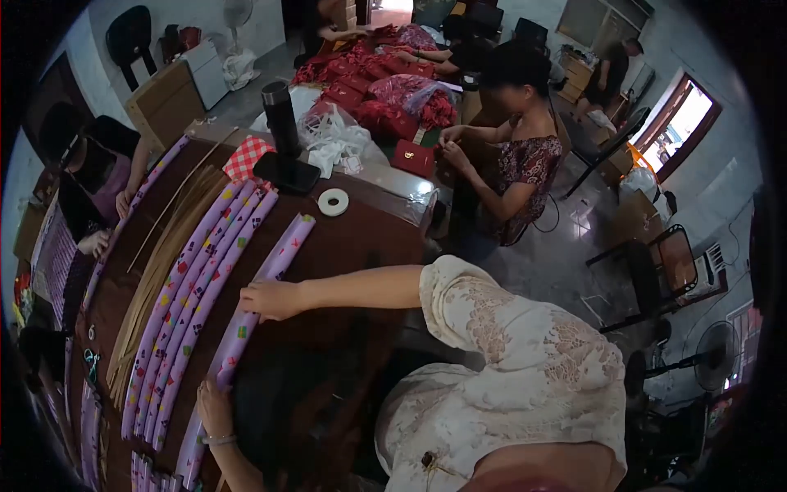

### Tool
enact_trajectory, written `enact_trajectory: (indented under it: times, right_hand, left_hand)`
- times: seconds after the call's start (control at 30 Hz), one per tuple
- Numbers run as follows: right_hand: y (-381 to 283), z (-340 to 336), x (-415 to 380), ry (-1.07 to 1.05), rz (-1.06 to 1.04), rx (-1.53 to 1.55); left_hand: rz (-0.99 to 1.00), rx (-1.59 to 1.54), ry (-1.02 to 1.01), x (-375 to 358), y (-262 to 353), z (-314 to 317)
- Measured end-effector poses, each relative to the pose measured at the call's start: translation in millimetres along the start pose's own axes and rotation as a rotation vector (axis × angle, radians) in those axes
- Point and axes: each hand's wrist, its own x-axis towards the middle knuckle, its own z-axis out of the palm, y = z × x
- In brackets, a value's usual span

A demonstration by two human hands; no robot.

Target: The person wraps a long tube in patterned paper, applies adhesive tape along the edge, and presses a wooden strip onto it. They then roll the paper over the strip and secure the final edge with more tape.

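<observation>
A long, slim purple patterned roll [283,256], printed with small red and green shapes, lies lengthwise along the dark brown table. My right hand [275,301] grips it near its middle, fingers curled over the top. Lower down the same roll, my left hand [215,410] holds it from the near side, with its fingertips partly hidden. Several similar purple rolls [187,303] lie side by side just beyond. Past them runs a bundle of thin tan strips [152,307].
At the table's upper end are a roll of white tape [333,202], a black phone [286,173], a dark tumbler [280,119] and a red checkered cloth [247,158]. Scissors [91,361] lie at far left. A co-worker [90,172] handles another roll opposite; other people sit near red goods [385,119].
</observation>
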Motion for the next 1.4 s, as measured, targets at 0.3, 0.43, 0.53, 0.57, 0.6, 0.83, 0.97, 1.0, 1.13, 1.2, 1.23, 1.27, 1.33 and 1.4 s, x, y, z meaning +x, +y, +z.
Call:
enact_trajectory:
  times: [0.3,0.43,0.53,0.57,0.6,0.83,0.97,1.0,1.13,1.2,1.23,1.27,1.33,1.4]
  right_hand:
    - [3,0,5,-0.102,0.112,0.139]
    - [0,1,4,-0.104,0.118,0.127]
    - [-2,-6,5,-0.148,0.142,0.139]
    - [0,-8,4,-0.151,0.132,0.144]
    - [3,-10,3,-0.151,0.135,0.144]
    - [22,-24,-10,-0.227,0.145,0.168]
    - [24,-22,-13,-0.182,0.107,0.162]
    - [26,-20,-13,-0.17,0.094,0.176]
    - [20,-25,-13,-0.213,0.069,0.083]
    - [18,-24,-28,0.018,-0.052,-0.085]
    - [14,-40,-34,0.072,-0.03,-0.066]
    - [10,-56,-39,0.129,-0.016,-0.037]
    - [23,-74,-62,0.2,0.23,-0.096]
    - [41,-92,-83,0.335,0.445,-0.286]
  left_hand:
    - [-0.03,-0.186,0.079,-4,30,-45]
    - [-0.07,-0.239,0.048,-2,31,-49]
    - [-0.141,-0.274,-0.017,-1,38,-56]
    - [-0.138,-0.272,-0.018,1,37,-55]
    - [-0.059,-0.233,0.052,3,36,-53]
    - [-0.091,-0.453,-0.04,9,37,-52]
    - [-0.116,-0.333,-0.132,-16,23,-72]
    - [-0.18,-0.397,-0.088,-26,21,-73]
    - [-0.258,-0.391,-0.108,-41,5,-61]
    - [-0.261,-0.366,-0.116,-38,5,-60]
    - [-0.236,-0.335,-0.089,-38,4,-57]
    - [-0.212,-0.354,-0.065,-38,5,-56]
    - [-0.204,-0.36,-0.023,-42,3,-54]
    - [-0.202,-0.364,-0.007,-44,2,-51]
